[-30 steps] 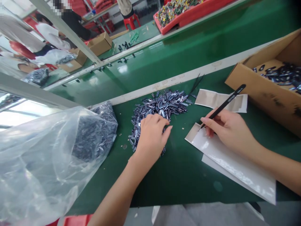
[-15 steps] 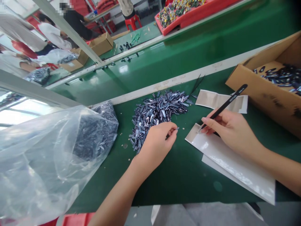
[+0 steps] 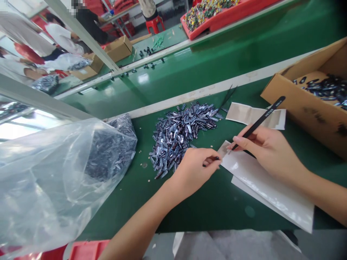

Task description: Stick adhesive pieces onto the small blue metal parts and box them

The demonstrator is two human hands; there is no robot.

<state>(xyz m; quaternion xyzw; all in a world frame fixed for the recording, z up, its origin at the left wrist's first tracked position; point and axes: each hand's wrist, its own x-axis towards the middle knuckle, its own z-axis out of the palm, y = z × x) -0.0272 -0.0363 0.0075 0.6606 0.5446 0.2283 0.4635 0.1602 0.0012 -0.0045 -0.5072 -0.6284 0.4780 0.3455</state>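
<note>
Black tweezers [image 3: 260, 121]: right hand [image 3: 267, 150] grip clamped round them, tips at white sheet [image 3: 273, 184]. Left hand [image 3: 191, 171] grip pinched on small dark piece [image 3: 216, 158], near loose pile [image 3: 176, 135].

Dark piece [image 3: 216, 158] in left hand [image 3: 193, 171]: mostly hidden. Tips of tweezers [image 3: 260, 122] at right hand [image 3: 273, 150]: too small to read. Box [image 3: 303, 104] beyond: cut off, right edge.

Factory workshop — heaped parts [image 3: 179, 133], co-workers [image 3: 90, 25]
</note>
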